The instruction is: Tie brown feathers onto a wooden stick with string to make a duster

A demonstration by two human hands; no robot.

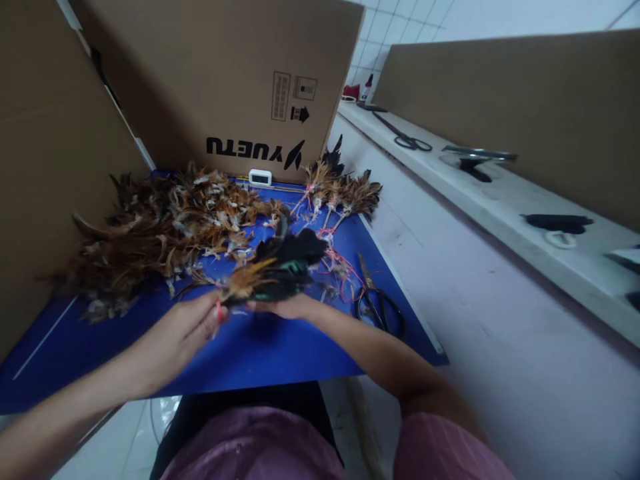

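Observation:
A bundle of black, green-sheened and brown feathers (280, 270) is held above the blue tabletop. My left hand (195, 317) is closed around its tied end on the left, where pink-red string (219, 311) shows at the fingers. Against the underside of the bundle lies my right hand (285, 307), closed on the feathers as far as I can see; they hide part of its fingers. Black-handled scissors (381, 307) rest to the right of my right forearm. Beyond them, pink string (345, 263) is tangled among loose scraps.
A large heap of brown feathers (190, 207) covers the table's left and back. Several tied feather bundles (350, 190) lie at the back right, near a small white display device (260, 177). Cardboard (225, 80) walls the back and left. A white ledge (480, 180) at right carries tools.

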